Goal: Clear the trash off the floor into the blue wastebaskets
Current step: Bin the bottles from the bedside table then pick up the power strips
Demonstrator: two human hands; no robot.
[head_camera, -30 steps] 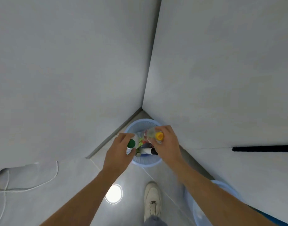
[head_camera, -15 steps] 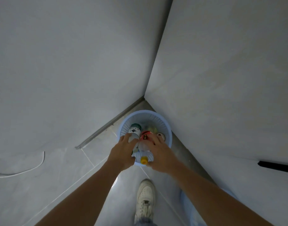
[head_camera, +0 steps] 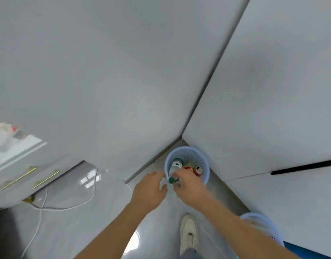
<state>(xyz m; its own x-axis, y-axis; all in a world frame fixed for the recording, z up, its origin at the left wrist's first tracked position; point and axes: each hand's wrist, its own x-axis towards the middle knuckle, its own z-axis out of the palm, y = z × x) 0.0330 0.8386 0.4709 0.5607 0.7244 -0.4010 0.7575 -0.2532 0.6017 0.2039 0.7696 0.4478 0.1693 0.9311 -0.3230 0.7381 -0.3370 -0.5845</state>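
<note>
Far left there's a white cabinet [head_camera: 17, 161] with brass handles and a white cable [head_camera: 67, 207] snaking over the floor [head_camera: 76, 230], none of it part of the job as far as I can tell. Moving right, the left hand [head_camera: 148, 191] sits right at the near rim of the blue wastebasket [head_camera: 206, 176], its grip curled around something pale and crumpled, maybe a wrapper or thin plastic, too blurry to call. Just beside it the right hand [head_camera: 189, 186] has its grip closed on a clear bottle [head_camera: 171, 180] with a green cap, held over the rim so it drops inside and not on the tiles. The basket is tucked into the wall corner, which keeps it from tipping when stuff gets pushed in. Already inside: another green-labelled bottle [head_camera: 177, 164] leaning on the wall and a red can [head_camera: 198, 170]. Lower right, a second blue basket [head_camera: 262, 223] peeks out behind the right forearm, probably for whatever comes after. A white shoe [head_camera: 189, 234] stands on the floor below.
</note>
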